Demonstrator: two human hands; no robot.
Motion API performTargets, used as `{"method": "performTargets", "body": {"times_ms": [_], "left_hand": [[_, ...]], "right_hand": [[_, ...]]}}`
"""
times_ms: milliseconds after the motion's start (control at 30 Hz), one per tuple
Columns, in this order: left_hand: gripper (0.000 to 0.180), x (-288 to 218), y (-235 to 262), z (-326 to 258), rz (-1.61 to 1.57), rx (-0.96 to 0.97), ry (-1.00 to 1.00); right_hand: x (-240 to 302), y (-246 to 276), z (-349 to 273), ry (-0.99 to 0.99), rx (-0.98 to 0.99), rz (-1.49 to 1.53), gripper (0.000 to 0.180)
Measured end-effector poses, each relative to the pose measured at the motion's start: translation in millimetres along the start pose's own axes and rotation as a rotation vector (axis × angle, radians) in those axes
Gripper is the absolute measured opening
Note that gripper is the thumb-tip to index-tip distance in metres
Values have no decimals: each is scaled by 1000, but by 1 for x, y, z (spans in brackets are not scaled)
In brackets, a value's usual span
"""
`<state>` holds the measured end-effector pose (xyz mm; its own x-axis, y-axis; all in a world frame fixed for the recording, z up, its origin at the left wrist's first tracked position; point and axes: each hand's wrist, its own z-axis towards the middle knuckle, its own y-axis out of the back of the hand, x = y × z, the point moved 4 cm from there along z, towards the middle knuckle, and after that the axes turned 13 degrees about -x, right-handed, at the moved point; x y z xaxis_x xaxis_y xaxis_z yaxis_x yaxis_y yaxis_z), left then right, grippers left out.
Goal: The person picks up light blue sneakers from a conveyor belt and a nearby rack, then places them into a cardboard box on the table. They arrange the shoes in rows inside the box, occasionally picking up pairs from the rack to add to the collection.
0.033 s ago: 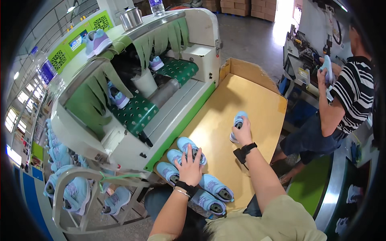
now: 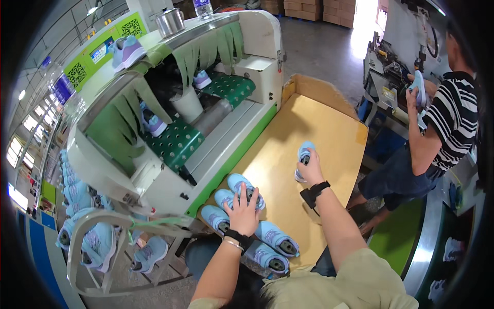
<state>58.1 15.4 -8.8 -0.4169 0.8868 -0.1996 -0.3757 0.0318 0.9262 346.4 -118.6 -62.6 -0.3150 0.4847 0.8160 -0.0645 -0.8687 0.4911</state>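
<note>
My left hand (image 2: 243, 212) lies with its fingers spread over a group of light blue and lilac sneakers on the cardboard-covered table. A blue sneaker (image 2: 240, 184) shows beyond its fingertips, another sneaker (image 2: 215, 219) to its left, and a further sneaker (image 2: 277, 239) to its right. My right hand (image 2: 311, 169) grips a light blue sneaker (image 2: 305, 150) by its heel end, toe pointing away from me. Whether that sole touches the cardboard I cannot tell. Dark inserts show in the openings of several sneakers.
Left of the cardboard table (image 2: 329, 206) stands a machine with green perforated belts (image 2: 226, 90), hanging strips and sneakers on it. A metal rail (image 2: 98, 219) and racked sneakers are at lower left. A co-worker (image 2: 455, 113) holds a shoe at right.
</note>
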Motion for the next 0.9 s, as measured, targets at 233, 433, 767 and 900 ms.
{"method": "performTargets", "body": {"times_ms": [233, 433, 767, 900], "left_hand": [[78, 5, 0, -3, -26, -37, 9], [79, 1, -2, -2, 26, -39, 6], [78, -1, -4, -3, 14, 8, 1], [81, 3, -11, -7, 17, -10, 3]], "right_hand": [[50, 75, -96, 206, 907, 193, 72], [62, 109, -158, 318, 793, 282, 64], [61, 93, -183, 278, 496, 217, 53], [59, 90, -185, 276, 521, 217, 54]]}}
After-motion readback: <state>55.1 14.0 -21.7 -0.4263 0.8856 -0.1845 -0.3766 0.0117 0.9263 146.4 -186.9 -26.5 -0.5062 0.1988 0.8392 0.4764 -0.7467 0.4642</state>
